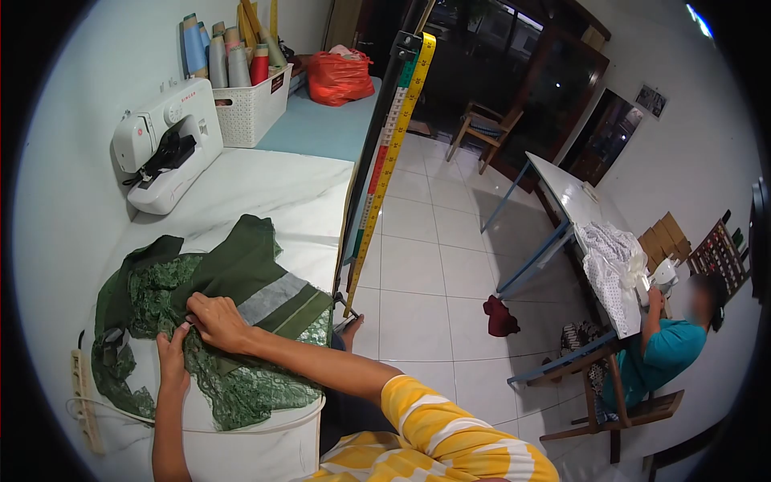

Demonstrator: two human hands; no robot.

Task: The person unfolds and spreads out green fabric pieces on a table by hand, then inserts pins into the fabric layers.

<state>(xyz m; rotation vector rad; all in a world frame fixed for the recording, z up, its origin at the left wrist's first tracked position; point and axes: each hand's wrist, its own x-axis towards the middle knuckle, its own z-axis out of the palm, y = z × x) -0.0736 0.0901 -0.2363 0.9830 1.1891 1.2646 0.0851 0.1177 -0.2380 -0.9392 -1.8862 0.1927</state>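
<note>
A dark green garment (221, 269) with lace parts lies spread on the white marbled table. My right hand (217, 323) rests over its middle, fingers curled and pinching the cloth. Just below and to the left, my left hand (172, 357) grips the cloth's edge between thumb and fingers, close to the right fingertips. Green lace (249, 390) hangs toward the table's front edge below my right forearm. A grey strip (273, 297) crosses the plain green cloth to the right of my hands. What lies inside the folds is hidden.
A white sewing machine (173, 145) stands at the back left, beside a white basket (253, 112) of thread cones. A red plastic bag (340, 77) sits behind. A yellow measuring tape (389, 161) hangs at the table's right edge. Across the room, a person (666, 353) sits at another table.
</note>
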